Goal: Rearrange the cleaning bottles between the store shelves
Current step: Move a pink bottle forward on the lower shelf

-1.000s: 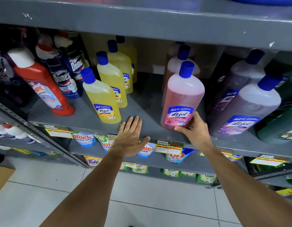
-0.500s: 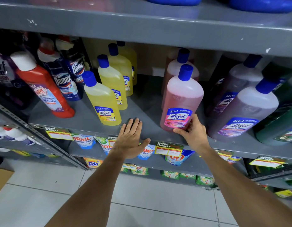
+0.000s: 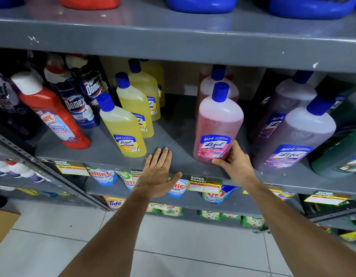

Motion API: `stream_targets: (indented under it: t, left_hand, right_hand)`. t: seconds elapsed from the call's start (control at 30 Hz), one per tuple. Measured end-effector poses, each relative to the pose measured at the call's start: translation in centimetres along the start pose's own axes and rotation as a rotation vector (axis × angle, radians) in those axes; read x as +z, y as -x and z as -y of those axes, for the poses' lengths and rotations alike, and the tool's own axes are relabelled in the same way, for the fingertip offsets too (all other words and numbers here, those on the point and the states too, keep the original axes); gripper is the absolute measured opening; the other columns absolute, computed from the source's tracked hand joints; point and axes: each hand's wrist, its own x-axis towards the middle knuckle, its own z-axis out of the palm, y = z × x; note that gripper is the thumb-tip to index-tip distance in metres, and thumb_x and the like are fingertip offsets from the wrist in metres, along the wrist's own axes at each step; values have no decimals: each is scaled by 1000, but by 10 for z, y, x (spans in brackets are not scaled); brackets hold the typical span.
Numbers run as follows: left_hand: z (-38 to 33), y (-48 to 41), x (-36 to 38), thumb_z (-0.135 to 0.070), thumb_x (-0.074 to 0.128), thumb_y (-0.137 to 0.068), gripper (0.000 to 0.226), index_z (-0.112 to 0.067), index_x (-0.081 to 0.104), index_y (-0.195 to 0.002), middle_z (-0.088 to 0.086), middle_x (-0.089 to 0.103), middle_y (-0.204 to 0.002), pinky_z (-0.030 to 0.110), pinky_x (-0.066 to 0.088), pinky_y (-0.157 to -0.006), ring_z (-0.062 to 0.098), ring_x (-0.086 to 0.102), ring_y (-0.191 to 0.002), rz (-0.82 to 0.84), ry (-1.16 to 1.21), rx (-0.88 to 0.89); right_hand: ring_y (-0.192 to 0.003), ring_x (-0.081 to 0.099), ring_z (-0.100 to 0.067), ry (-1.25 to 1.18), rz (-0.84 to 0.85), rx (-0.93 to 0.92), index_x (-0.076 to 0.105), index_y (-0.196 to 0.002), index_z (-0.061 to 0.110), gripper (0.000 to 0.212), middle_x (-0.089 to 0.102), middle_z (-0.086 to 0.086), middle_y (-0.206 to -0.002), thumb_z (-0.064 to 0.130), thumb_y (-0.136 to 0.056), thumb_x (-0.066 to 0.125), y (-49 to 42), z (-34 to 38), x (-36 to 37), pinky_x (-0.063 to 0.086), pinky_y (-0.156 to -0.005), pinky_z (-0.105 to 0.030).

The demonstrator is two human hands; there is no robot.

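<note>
Currently, item in hand: pink Lizol bottle (image 3: 218, 126), blue cap, standing at the front of the grey middle shelf (image 3: 173, 124), a second pink bottle directly behind it. Right hand (image 3: 234, 163): fingers curled around the bottle's lower right corner and base, thumb at the foot of the label; grip low, confined to one side. Left hand (image 3: 160, 172): flat and spread, holding nothing, fingertips on the shelf lip just right of the front yellow Lizol bottle (image 3: 123, 126). Neighbours: purple Lizol bottle (image 3: 295, 134) near on the right; red Harpic bottle (image 3: 51, 114) well apart to the left. Risks, judged: a hold this low on a tall, liquid-filled bottle likely leaves the top free to tip, and a tilt backward would knock the pink bottle behind. Sliding it forward could bring the base over the shelf edge before the grip is secure, dropping it to the tiled floor (image 3: 173, 246). A lift may catch the cap on the upper shelf (image 3: 173, 43). A swing rightward may clip the purple bottle.
</note>
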Motion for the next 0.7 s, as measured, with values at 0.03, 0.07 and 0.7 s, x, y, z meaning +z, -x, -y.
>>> stream_targets:
  t: [0.03, 0.07, 0.7]
  left_hand:
    - [0, 0, 0, -70, 15, -86, 91, -15, -1, -156, 3, -4, -166, 42, -7, -119, 20, -11, -151, 0, -5, -4]
    - [0, 0, 0, -71, 13, -84, 92, -15, -1, -156, 2, -4, -166, 41, -7, -119, 20, -11, -151, -1, -11, -7]
    - [-2, 2, -1, -66, 19, -89, 87, -14, -1, -156, 1, -8, -166, 41, -9, -119, 18, -13, -151, -1, -7, -5]
  right_hand:
    - [-120, 65, -21, 3, 7, -3, 46, -136, 15, 63, 67, -5, -133, 14, -84, 81, 0, -1, -1, 51, -104, -40]
    - [-118, 65, -20, 6, 9, -10, 46, -136, 16, 63, 67, -5, -133, 15, -83, 81, -1, -2, -1, 52, -105, -41]
    - [-124, 64, -21, 54, -42, -54, 42, -142, 21, 64, 66, 0, -135, 26, -89, 77, 4, -14, 8, 53, -105, -45]
